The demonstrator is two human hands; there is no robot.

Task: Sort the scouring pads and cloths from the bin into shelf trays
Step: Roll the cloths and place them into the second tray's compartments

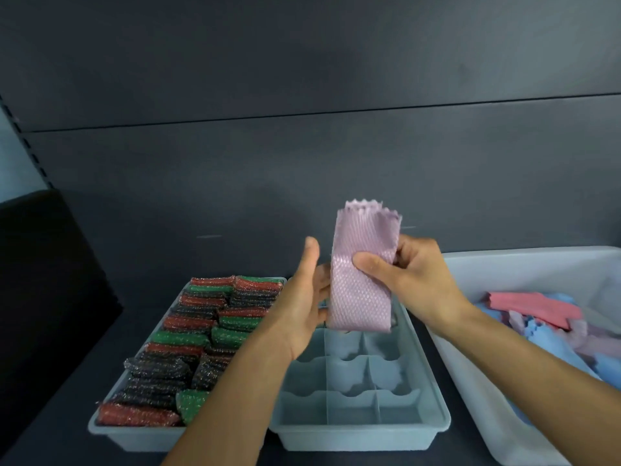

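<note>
Dark grey shelf (57, 408) with a matching back panel (302, 163), pretty plain setup. Right hand (413, 280) is pinching a folded lilac waffle-texture cloth (364, 264) upright, above the far end of the pale grey divided plastic tray (356, 438). Left hand (302, 304) is loose and flat, thumb up, fingers right at the cloth's left edge. Left of that sits a tray (100, 428) packed with red, green and black glittery scouring pads (201, 338). On the right, a white plastic bin (504, 264) has pink and blue cloths (537, 311) in it.
</note>
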